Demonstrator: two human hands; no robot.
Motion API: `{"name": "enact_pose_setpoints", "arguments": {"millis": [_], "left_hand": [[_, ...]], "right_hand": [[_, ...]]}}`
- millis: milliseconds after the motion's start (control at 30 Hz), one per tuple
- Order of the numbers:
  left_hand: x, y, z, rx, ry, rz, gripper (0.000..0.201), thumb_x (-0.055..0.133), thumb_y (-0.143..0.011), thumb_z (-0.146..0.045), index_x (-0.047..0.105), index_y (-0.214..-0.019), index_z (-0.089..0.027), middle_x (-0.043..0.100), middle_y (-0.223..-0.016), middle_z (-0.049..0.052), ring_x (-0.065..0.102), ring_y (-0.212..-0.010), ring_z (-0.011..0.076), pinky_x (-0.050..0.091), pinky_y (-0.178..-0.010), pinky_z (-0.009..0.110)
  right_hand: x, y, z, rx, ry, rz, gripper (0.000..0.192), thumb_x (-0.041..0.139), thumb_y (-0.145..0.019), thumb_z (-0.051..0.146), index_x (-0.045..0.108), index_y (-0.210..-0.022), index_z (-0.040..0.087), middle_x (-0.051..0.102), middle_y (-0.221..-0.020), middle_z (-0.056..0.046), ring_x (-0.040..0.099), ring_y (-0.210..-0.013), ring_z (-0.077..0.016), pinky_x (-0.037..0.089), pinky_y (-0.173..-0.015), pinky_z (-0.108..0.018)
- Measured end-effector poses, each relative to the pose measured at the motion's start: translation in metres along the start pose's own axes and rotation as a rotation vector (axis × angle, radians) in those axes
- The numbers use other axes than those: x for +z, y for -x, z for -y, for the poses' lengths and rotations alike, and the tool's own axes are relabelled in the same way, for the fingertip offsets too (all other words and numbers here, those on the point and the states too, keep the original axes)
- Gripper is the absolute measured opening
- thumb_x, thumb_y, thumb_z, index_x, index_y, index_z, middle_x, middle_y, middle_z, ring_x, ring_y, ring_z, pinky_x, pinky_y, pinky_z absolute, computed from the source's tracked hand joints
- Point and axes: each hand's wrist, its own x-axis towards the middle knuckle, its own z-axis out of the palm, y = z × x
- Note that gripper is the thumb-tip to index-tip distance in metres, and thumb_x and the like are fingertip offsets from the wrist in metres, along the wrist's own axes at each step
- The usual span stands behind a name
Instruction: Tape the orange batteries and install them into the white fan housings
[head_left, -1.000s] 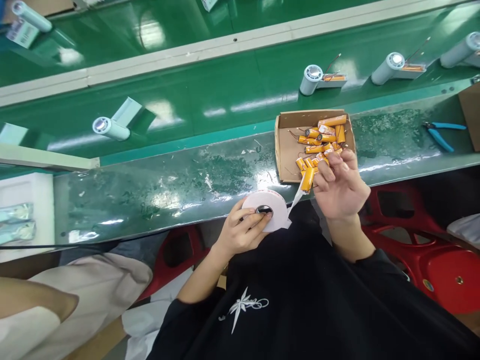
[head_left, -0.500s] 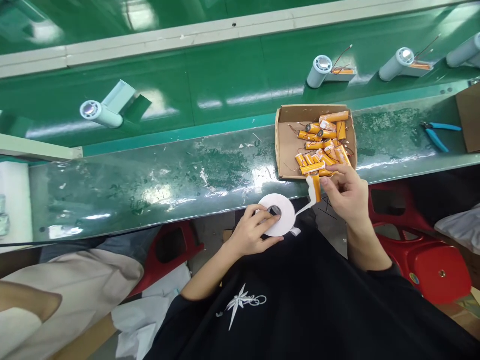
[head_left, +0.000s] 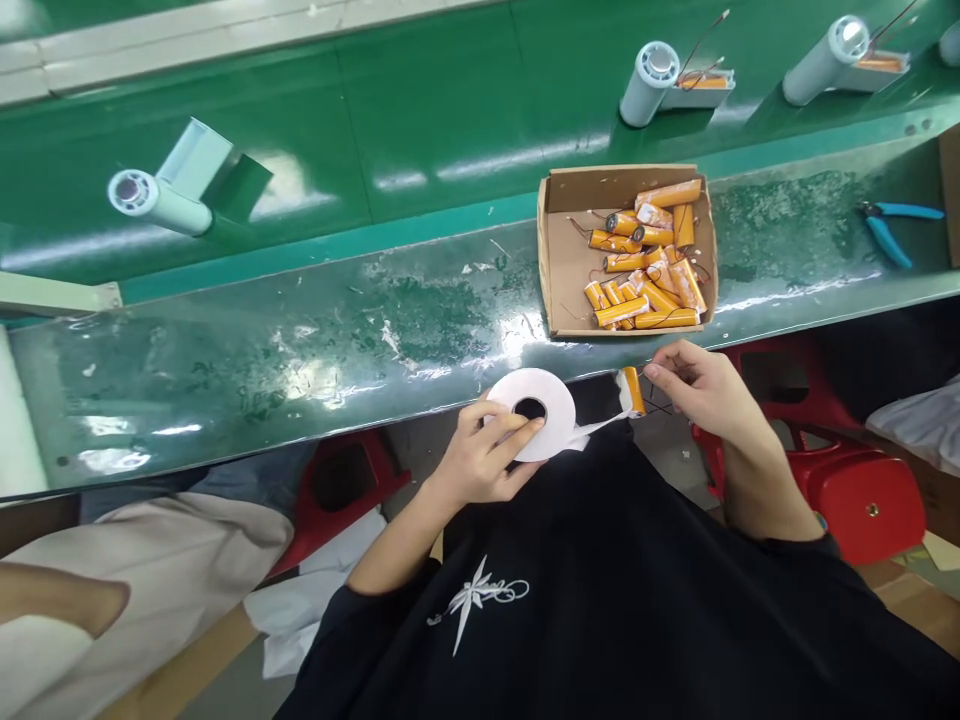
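A grey cylinder lies far left on the green belt. At the bench's near edge, the left hand grips a white tape roll. Its strip reaches an orange battery pinched by the right hand, just below the cardboard box of batteries.

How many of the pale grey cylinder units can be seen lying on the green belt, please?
3: one at far left, one behind the cardboard box, one at upper right. Another may be cut off at the right edge.
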Motion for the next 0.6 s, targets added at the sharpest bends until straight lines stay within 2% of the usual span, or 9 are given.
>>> {"name": "enact_pose_setpoints", "arguments": {"millis": [100,167,233,267,333,400,467,600], "left_hand": [[-0.007,0.0,-0.007,0.019,-0.009,0.022,0.061,0.085,-0.089,-0.03,0.069,-0.148,-0.024,0.079,-0.098,0.006,0.063,-0.107,0.0302,0.054,-0.106,0.052],[-0.008,0.0,-0.01,0.019,-0.018,0.026,0.06,0.084,-0.089,-0.03,0.07,-0.147,-0.026,0.079,-0.097,0.005,0.062,-0.106,0.0301,0.055,-0.109,0.055],[-0.006,-0.001,-0.01,0.027,-0.026,0.031,0.058,0.084,-0.089,-0.028,0.071,-0.145,-0.026,0.078,-0.095,0.005,0.061,-0.104,0.0298,0.056,-0.109,0.057],[-0.005,-0.002,-0.01,0.04,-0.025,0.037,0.056,0.084,-0.089,-0.027,0.072,-0.144,-0.025,0.078,-0.094,0.005,0.061,-0.103,0.0295,0.058,-0.108,0.057],[-0.003,-0.002,-0.009,0.074,-0.021,0.065,0.052,0.084,-0.089,-0.025,0.074,-0.14,-0.024,0.079,-0.093,0.005,0.06,-0.102,0.0289,0.06,-0.108,0.057],[-0.002,0.0,-0.007,0.092,-0.02,0.096,0.047,0.084,-0.09,-0.026,0.076,-0.136,-0.025,0.079,-0.094,0.005,0.058,-0.102,0.0287,0.061,-0.109,0.057],[-0.002,0.002,-0.007,0.085,-0.026,0.111,0.044,0.085,-0.091,-0.029,0.078,-0.134,-0.027,0.078,-0.094,0.005,0.058,-0.102,0.029,0.061,-0.109,0.058],[-0.004,0.002,-0.006,0.075,0.02,0.09,0.048,0.088,-0.087,-0.026,0.079,-0.133,-0.028,0.077,-0.094,0.005,0.055,-0.104,0.0295,0.058,-0.112,0.059]], "right_hand": [[0.012,0.009,-0.022,0.131,-0.138,0.082,0.046,0.076,-0.095,0.065,0.068,-0.103,0.02,0.07,-0.083,0.0,0.054,-0.048,-0.0086,0.046,-0.044,-0.024],[0.027,0.016,-0.039,0.24,-0.265,0.146,0.047,0.079,-0.092,0.06,0.067,-0.113,0.02,0.069,-0.08,0.002,0.057,-0.049,-0.0096,0.051,-0.046,-0.023],[0.046,0.024,-0.054,0.379,-0.397,0.182,0.046,0.083,-0.089,0.051,0.065,-0.118,0.02,0.068,-0.077,0.003,0.062,-0.054,-0.0114,0.054,-0.048,-0.022],[0.055,0.027,-0.06,0.455,-0.456,0.196,0.045,0.084,-0.088,0.046,0.066,-0.118,0.02,0.07,-0.081,0.001,0.065,-0.058,-0.012,0.054,-0.048,-0.021],[0.07,0.032,-0.069,0.596,-0.541,0.224,0.041,0.085,-0.085,0.037,0.068,-0.118,0.02,0.076,-0.105,-0.006,0.07,-0.066,-0.0122,0.052,-0.044,-0.019],[0.08,0.036,-0.075,0.69,-0.57,0.276,0.036,0.083,-0.086,0.032,0.07,-0.117,0.02,0.075,-0.124,-0.01,0.073,-0.069,-0.0114,0.05,-0.041,-0.018],[0.085,0.039,-0.078,0.735,-0.551,0.334,0.034,0.082,-0.089,0.034,0.072,-0.117,0.019,0.076,-0.12,-0.009,0.071,-0.065,-0.0107,0.049,-0.041,-0.018],[0.086,0.04,-0.084,0.696,-0.479,0.475,0.046,0.084,-0.088,0.056,0.076,-0.109,0.017,0.071,-0.086,-0.002,0.061,-0.058,-0.0105,0.041,-0.039,-0.019]]}}
